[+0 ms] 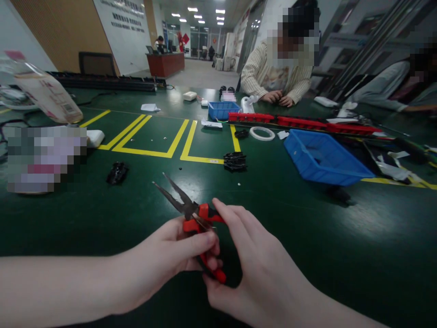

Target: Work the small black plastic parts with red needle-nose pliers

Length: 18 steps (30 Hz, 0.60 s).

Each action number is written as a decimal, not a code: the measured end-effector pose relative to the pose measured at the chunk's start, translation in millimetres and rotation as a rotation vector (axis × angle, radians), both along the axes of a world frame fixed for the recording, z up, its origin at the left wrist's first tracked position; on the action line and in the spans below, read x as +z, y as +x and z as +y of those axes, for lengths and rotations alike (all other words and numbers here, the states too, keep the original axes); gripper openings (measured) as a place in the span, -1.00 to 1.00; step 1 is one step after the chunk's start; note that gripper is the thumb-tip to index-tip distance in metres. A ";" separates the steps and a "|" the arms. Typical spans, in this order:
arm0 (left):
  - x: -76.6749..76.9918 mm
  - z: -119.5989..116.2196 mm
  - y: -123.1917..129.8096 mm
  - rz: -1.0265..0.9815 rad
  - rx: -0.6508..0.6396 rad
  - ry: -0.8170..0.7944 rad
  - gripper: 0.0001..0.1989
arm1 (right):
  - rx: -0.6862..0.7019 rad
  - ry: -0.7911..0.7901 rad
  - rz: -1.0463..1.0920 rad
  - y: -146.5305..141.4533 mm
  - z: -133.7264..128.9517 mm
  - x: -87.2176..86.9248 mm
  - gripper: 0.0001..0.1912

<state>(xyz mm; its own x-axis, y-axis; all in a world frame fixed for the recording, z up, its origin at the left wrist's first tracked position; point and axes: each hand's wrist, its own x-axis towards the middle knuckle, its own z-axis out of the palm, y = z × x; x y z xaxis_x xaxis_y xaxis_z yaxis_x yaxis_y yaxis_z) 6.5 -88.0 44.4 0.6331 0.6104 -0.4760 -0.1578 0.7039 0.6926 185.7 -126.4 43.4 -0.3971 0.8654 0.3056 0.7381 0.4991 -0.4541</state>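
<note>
A pair of needle-nose pliers (pixel 189 208) with red and black handles is held between my two hands, its jaws apart and pointing up and to the left. My left hand (pixel 180 250) is closed round the lower handle, the thumb lying across it. On the other side, my right hand (pixel 259 259) has its fingers along the upper handle and its thumb close to the lower handle's end. Beyond the jaws lie one black plastic-looking bundle (pixel 117 173) and another black bundle (pixel 235 161), both apart from the pliers.
Yellow tape (pixel 143 152) marks boxes on the green table (pixel 85 218). To the right stands a blue bin (pixel 324 157), with a roll of white tape (pixel 262 133) beside it. A smaller blue bin (pixel 223 110) and red strips (pixel 300 123) lie farther back. A bottle (pixel 48 91) leans at left. A person (pixel 276 68) sits opposite.
</note>
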 end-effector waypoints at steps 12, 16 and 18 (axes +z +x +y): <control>-2.6 -6.3 5.6 0.121 0.137 0.147 -0.80 | -0.102 0.307 -0.341 -8.3 1.6 -4.4 -0.27; -1.9 -5.7 3.9 0.131 0.081 0.199 -0.74 | -0.078 0.258 -0.336 3.5 7.3 -1.4 -0.25; -1.8 -5.8 3.3 0.078 0.017 0.247 -0.71 | -0.075 0.282 -0.291 8.1 10.6 -0.4 -0.30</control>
<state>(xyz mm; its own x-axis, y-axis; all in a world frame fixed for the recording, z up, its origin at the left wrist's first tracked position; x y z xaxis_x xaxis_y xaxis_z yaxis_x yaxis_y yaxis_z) 9.8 -93.7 42.6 0.5887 0.7245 -0.3586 -0.1076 0.5098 0.8535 193.8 -115.8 43.0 -0.4406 0.7939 0.4190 0.8547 0.5138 -0.0747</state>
